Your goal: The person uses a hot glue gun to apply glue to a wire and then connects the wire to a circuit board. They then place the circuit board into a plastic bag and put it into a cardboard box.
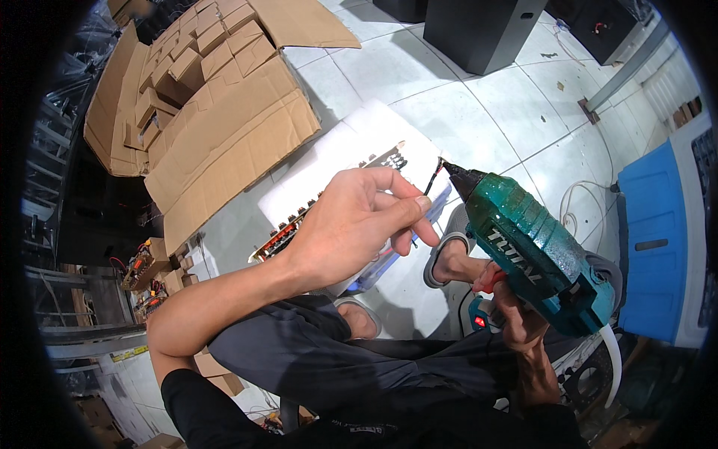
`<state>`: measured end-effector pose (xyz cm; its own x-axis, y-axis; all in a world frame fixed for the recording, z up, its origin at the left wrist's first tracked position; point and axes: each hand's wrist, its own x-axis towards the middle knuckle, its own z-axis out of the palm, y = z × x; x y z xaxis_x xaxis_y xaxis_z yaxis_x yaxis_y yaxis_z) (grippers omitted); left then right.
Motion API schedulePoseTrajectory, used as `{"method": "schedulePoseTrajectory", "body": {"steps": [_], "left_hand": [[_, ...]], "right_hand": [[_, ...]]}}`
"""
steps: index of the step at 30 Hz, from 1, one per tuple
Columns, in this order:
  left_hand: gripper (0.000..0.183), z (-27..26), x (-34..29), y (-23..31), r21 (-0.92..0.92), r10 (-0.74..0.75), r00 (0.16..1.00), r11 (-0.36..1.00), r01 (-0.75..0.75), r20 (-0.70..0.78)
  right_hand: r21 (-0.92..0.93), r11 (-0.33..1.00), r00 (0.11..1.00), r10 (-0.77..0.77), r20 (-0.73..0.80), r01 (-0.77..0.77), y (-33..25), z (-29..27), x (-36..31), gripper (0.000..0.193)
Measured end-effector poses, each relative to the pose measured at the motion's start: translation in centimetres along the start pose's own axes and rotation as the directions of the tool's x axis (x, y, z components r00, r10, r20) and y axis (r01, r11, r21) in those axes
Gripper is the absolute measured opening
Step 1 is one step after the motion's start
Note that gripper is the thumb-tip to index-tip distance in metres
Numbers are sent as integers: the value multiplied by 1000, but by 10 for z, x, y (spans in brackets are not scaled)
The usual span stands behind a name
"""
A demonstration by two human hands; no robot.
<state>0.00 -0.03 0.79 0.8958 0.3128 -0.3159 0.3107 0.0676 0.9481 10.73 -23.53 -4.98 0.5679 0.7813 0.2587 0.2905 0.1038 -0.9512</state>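
My left hand (pixel 355 217) pinches a thin black cable (pixel 431 181) between thumb and fingertips. The cable's upper end, with a little red showing, meets the dark nozzle of a green glue gun (pixel 523 232). My right hand (pixel 520 318) is wrapped round the gun's handle, a finger at the red trigger (pixel 493 281). From the gun's back hangs a white glue stick (pixel 612 359). Partly hidden behind my left hand, a circuit board (pixel 280 236) with a row of red and black parts lies against a white foam block (pixel 318 165).
On the left stands an open cardboard box (pixel 232 142) packed with small cartons (pixel 183 67). Black cabinets (pixel 479 34) stand on the tiled floor ahead. A blue plastic panel (pixel 649 232) is at the right, near a loose white cord (pixel 572 198). Wired boards (pixel 146 266) sit at left.
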Motion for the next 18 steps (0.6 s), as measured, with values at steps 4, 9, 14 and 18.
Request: {"method": "schedulePoseTrajectory", "body": {"steps": [4,9,14,18], "left_hand": [[25,-1,0,-4,30,32,999,999,-32,0],[24,-1,1,-4,42,31,1000,999,-31,2],[24,0,1,-5,26,37,999,999,-37,10],[24,0,1,-5,31,37,999,999,-37,7]], "right_hand": [[-29,1000,1000,11,9,-11,-1,-1,1,19],[4,1000,1000,-4,-25,4,-1,1,2,18],[7,1000,1000,-3,-19,3,3,0,-1,18],[11,1000,1000,-25,-13,25,3,-1,0,18]]}}
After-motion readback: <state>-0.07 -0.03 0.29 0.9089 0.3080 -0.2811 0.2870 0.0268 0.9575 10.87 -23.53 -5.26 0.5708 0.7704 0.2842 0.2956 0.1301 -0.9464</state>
